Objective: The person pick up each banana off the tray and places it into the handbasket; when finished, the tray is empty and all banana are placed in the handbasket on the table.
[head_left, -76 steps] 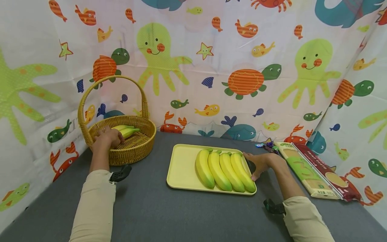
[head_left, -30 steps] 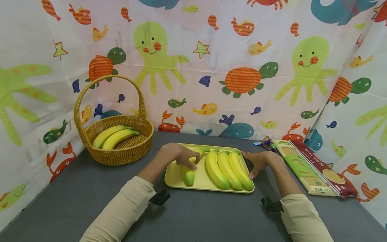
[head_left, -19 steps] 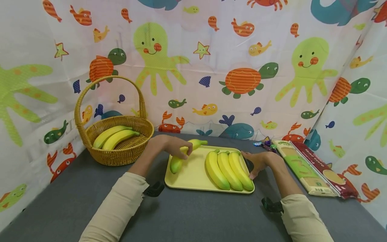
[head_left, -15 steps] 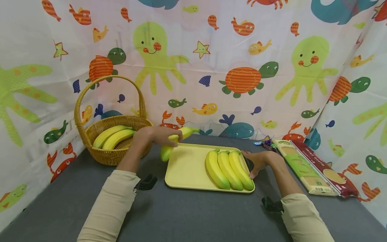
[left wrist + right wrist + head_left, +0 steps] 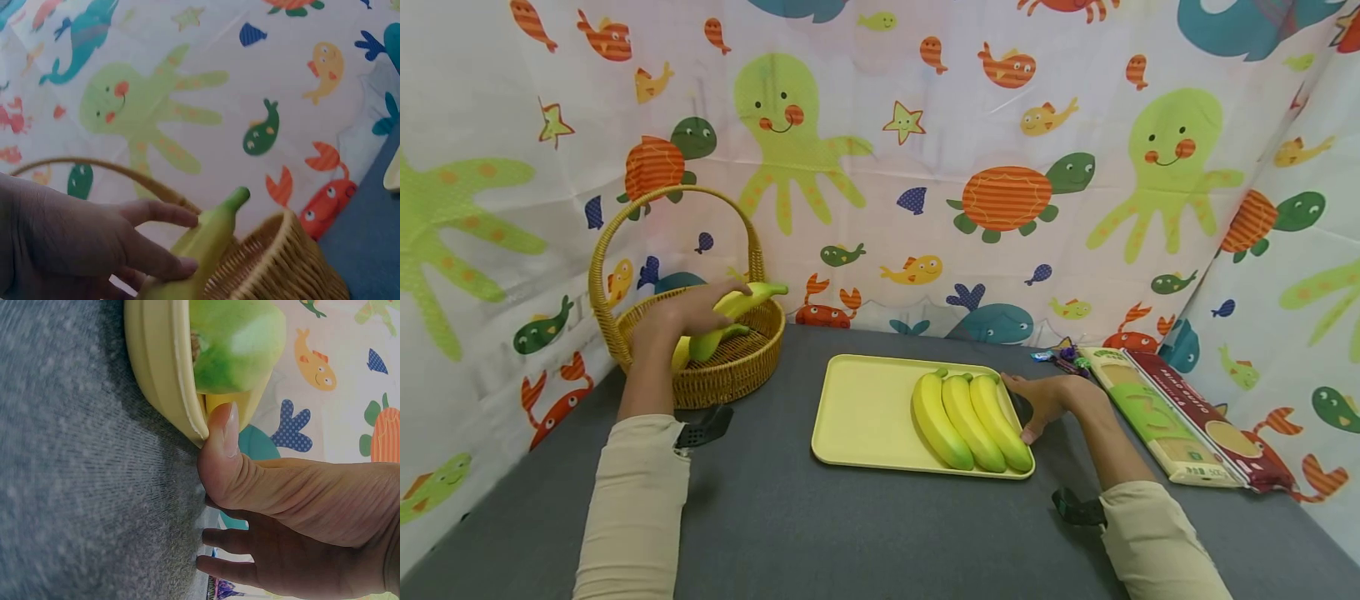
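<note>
My left hand (image 5: 688,315) grips a yellow banana (image 5: 752,298) with a green tip and holds it over the wicker basket (image 5: 730,387). In the left wrist view the thumb and fingers press on both sides of this banana (image 5: 209,237). Below it in the basket lies another banana (image 5: 717,340), partly covered by the hand. My right hand (image 5: 1047,403) touches the right side of the yellow tray (image 5: 857,417), with three bananas (image 5: 973,421) side by side in its right half. In the right wrist view the thumb (image 5: 223,447) rests at the tray's rim, the other fingers loosely extended.
The basket's tall arched handle (image 5: 677,190) rises over its opening. At the right lie a green packet (image 5: 1161,417) and a dark red packet (image 5: 1210,421), with small wrapped candies (image 5: 1063,358) beside them. A patterned curtain (image 5: 880,208) stands behind the grey table (image 5: 880,533).
My left hand left the basket, picked the leftmost banana off the tray and carried it left to above the basket. The right hand stayed at the tray's right side.
</note>
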`<action>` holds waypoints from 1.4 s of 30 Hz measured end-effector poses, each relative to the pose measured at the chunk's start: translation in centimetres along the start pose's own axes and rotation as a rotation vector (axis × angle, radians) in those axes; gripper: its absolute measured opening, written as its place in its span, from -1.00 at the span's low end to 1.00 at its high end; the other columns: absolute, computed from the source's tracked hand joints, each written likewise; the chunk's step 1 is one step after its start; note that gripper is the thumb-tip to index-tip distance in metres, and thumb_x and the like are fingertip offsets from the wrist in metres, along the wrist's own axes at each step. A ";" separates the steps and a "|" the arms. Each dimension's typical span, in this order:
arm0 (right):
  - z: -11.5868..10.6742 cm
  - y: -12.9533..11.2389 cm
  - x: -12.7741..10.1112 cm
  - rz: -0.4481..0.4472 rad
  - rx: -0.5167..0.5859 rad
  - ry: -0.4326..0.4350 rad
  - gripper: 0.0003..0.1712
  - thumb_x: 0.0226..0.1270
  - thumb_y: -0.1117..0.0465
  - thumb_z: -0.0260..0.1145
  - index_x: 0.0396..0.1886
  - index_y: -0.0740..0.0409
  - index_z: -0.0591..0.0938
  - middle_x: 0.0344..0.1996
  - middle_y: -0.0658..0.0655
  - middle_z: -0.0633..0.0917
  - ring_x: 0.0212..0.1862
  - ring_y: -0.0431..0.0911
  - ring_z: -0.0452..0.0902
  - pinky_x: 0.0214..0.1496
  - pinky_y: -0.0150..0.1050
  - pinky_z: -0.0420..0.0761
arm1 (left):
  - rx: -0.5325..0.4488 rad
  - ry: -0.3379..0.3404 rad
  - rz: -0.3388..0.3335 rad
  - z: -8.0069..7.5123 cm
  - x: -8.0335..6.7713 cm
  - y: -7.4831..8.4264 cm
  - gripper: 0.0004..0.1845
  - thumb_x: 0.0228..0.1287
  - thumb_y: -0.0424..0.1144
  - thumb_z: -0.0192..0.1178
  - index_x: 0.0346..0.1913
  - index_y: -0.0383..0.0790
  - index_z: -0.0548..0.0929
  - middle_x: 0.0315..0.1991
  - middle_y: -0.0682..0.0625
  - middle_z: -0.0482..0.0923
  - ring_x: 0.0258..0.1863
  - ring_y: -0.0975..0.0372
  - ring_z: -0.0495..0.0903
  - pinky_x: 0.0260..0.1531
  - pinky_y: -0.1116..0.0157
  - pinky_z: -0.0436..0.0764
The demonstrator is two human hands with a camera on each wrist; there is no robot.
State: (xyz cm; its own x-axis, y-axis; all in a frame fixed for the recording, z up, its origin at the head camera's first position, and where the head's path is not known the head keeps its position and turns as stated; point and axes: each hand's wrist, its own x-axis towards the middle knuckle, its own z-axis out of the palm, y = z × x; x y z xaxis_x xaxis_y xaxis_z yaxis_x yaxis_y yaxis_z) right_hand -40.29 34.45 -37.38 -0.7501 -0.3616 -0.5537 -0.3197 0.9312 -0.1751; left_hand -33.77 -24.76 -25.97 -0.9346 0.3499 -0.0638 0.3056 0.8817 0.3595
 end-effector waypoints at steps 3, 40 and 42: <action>0.6 3.2 2.8 0.029 -0.060 0.016 0.67 -0.07 -0.45 0.58 0.73 -0.13 -0.36 0.71 0.34 -0.27 0.68 0.43 -0.24 0.51 0.49 0.15 | -0.042 -0.075 -0.064 0.6 0.1 -1.5 -0.39 0.56 -0.32 0.08 0.56 -0.19 0.16 0.33 -0.45 0.24 0.08 -0.20 0.41 0.00 -0.06 0.52; 0.0 -0.3 -0.1 0.028 0.036 0.013 0.69 -0.08 -0.41 0.61 0.74 0.01 -0.31 0.68 0.44 -0.30 0.66 0.50 -0.33 0.54 0.50 0.08 | 0.002 0.208 0.117 3.5 4.7 2.0 -0.72 0.52 -0.26 0.17 0.08 -0.43 0.56 -0.01 -0.35 0.64 0.02 -0.16 0.61 0.08 -0.11 0.57; 0.6 3.3 3.3 0.027 0.055 0.012 0.71 -0.14 -0.43 0.62 0.74 -0.11 -0.33 0.70 0.37 -0.31 0.68 0.46 -0.35 0.54 0.51 0.07 | -0.021 0.251 0.230 4.1 5.6 4.1 -0.78 0.53 -0.30 0.14 0.06 -0.40 0.59 -0.07 -0.29 0.66 -0.11 -0.05 0.65 -0.01 -0.02 0.63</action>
State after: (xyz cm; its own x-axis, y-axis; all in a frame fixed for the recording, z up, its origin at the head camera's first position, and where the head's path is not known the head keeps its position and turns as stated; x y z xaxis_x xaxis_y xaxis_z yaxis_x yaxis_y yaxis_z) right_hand -43.45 36.40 -40.26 -0.7650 -0.3361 -0.5493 -0.2665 0.9418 -0.2050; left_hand -37.07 -17.92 -28.68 -0.8579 0.4482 0.2513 0.5126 0.7807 0.3574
